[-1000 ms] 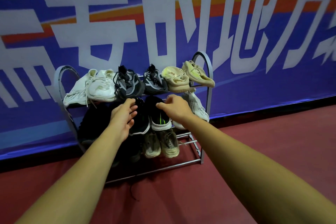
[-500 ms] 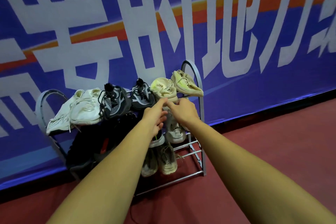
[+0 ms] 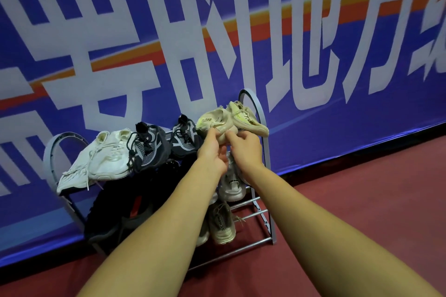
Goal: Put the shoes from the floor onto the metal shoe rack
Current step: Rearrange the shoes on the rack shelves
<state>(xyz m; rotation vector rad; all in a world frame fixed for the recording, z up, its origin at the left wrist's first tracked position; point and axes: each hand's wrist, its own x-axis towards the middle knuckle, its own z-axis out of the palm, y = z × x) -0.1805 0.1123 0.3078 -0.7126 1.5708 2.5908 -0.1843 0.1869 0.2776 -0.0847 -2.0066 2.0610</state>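
Note:
The metal shoe rack (image 3: 268,159) stands against the blue banner wall with shoes on its shelves. On the top shelf sit a white pair (image 3: 106,161), a grey-black knit pair (image 3: 149,147) and a beige pair at the right end. My left hand (image 3: 212,152) and my right hand (image 3: 246,149) both touch the toe of the left beige shoe (image 3: 213,119); the other beige shoe (image 3: 248,119) lies right of it. Black shoes (image 3: 125,207) and pale sneakers (image 3: 223,224) fill the lower shelves, partly hidden by my arms.
A blue banner (image 3: 337,55) with large white characters covers the wall behind the rack. Dark red floor (image 3: 362,200) stretches to the right and in front of the rack.
Both hands rose from the middle shelf's shoes to the beige pair on the top shelf. The camera view shifted, so the rack now sits lower and more to the left.

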